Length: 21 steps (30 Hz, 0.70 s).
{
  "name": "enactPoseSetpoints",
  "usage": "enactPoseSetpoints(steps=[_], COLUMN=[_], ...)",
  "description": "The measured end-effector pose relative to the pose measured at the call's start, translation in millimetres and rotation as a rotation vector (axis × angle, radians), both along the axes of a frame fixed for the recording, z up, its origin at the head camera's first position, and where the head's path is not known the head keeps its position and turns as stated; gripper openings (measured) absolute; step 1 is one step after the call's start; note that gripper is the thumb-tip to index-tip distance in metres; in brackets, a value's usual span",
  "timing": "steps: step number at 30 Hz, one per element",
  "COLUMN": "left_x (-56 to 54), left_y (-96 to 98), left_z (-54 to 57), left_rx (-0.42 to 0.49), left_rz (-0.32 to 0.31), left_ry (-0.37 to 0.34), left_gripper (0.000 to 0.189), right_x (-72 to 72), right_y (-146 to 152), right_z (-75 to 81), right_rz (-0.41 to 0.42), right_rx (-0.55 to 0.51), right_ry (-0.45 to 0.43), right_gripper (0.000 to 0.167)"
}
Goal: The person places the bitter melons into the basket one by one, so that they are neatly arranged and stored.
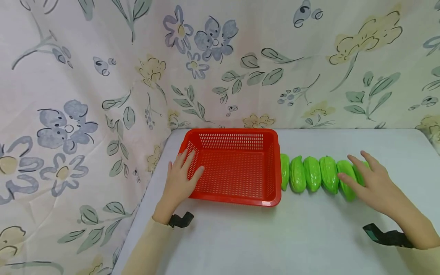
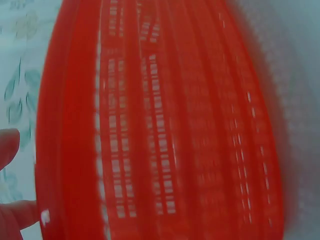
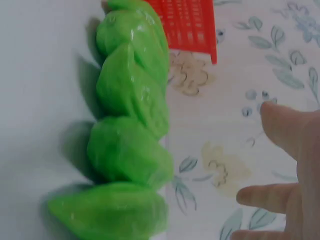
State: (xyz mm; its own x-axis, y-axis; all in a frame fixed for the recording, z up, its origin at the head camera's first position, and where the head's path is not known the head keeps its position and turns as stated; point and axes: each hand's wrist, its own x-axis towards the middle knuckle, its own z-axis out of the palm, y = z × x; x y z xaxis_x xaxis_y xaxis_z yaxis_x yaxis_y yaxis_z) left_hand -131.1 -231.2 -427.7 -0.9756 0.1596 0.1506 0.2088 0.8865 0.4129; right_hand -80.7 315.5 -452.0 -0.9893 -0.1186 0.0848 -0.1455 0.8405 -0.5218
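1. Green fruits (image 1: 313, 173) line the surface (image 1: 309, 236) beside your red basket (image 1: 230, 131).
2. Your left hand (image 1: 180, 181) is wide at the basket, your right hand (image 1: 374, 185) wide near the row's end.
3. None shows inside; all seemingly remain to handle.

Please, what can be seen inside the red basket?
Inside the red basket, only its bare floor and walls show; the left hand hides part of its left side.

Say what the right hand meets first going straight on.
Likely the green vegetables at the row's right end; the right hand overlaps them in the head view, but height is unclear: it may pass above.
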Motion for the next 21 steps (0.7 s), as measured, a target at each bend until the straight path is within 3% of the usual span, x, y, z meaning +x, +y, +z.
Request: enactPoseSetpoints(steps=[3, 9, 21], left_x=[-3.1, -10.0, -16.8], left_y=[-17.2, -42.9, -64.0], left_z=[-2.8, -7.4, -19.9], left_rx=[0.052, 0.164, 0.33], left_rz=[0.052, 0.131, 0.198], left_ry=[0.01, -0.054, -0.14], left_gripper=[0.073, 0.073, 0.06], right_x=[-2.4, -5.7, -10.1], right_y=[12.8, 35.8, 51.7], right_z=[-4.7, -12.1, -17.5], right_rz=[-0.05, -0.116, -0.141], right_rx=[0.019, 0.094, 0.139], right_ry=[0.002, -0.032, -0.096], right_gripper=[0.071, 0.07, 0.072])
